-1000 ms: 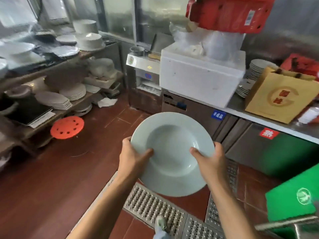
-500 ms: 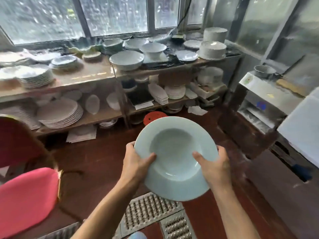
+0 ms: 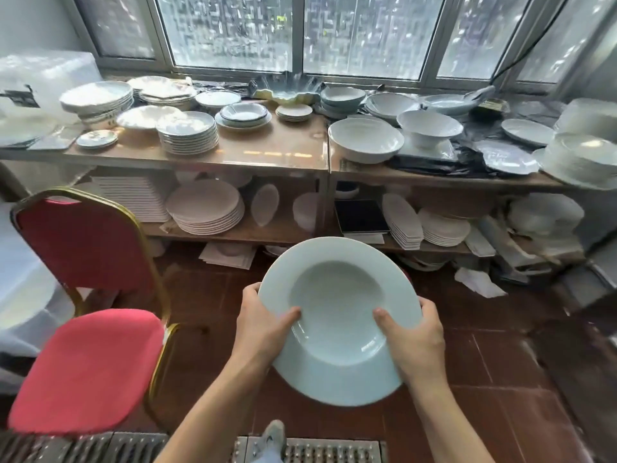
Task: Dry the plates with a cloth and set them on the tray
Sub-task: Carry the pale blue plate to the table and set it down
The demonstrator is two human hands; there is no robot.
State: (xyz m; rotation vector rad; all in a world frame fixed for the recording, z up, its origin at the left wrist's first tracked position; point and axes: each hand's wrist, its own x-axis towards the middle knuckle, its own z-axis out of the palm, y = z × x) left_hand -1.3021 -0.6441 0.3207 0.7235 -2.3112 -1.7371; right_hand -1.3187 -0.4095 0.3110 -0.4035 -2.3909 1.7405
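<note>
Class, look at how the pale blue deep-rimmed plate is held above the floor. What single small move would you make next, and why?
Probably carry the pale blue deep-rimmed plate forward toward the bare patch of the wooden shelf top. Both the left hand and right hand grip its rim over the red tiled floor, and no cloth or tray is in view.

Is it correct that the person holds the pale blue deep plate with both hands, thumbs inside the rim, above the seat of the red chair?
Not quite. The head view shows the plate held by the left hand and right hand, thumbs inside, but above the red tile floor; the red chair stands beside it.
</note>
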